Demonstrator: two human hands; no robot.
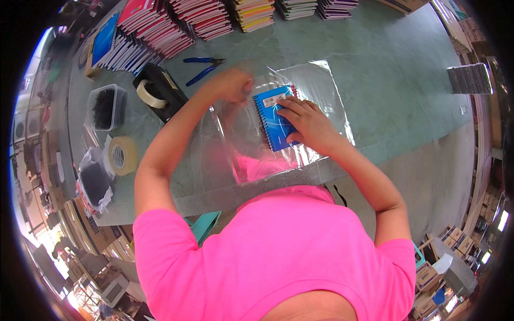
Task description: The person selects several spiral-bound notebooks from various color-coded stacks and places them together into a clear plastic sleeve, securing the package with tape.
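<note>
A small blue spiral notebook [274,128] with a white barcode label lies on a sheet of clear plastic film [316,75]. A sliver of red shows at its top right edge. My right hand [310,124] rests over the notebook's right side, fingers stretched out across the cover. My left hand [233,85] is beyond the notebook's upper left, next to the film, with its fingers curled closed. It is smeared by motion, and what it grips, if anything, is hidden. The film spreads around the notebook, wrinkled and shiny, down toward the table's front edge.
Blue-handled cutters [202,69] and a black tape dispenser [166,91] lie to the left. Beyond are a clear tub of black pieces [107,107] and a tape roll [123,155]. Notebook stacks [201,18] line the far edge; a dark stack [469,79] stands at right.
</note>
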